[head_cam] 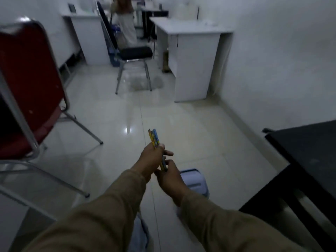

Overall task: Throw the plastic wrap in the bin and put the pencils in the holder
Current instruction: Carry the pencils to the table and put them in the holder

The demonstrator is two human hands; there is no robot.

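Observation:
A small bunch of yellow and blue pencils sticks up out of my left hand, which is closed around their middle. My right hand sits just below and to the right, its fingers pinched on the lower ends of the same pencils. Both hands are held out over the tiled floor. Right behind my right hand stands a pale blue bin with a lid, partly hidden by that hand. No plastic wrap shows clearly, and no pencil holder is in view.
A red chair with a metal frame stands close on the left. A black table fills the right edge. Farther back are a black chair, white desks and a person standing at the far end.

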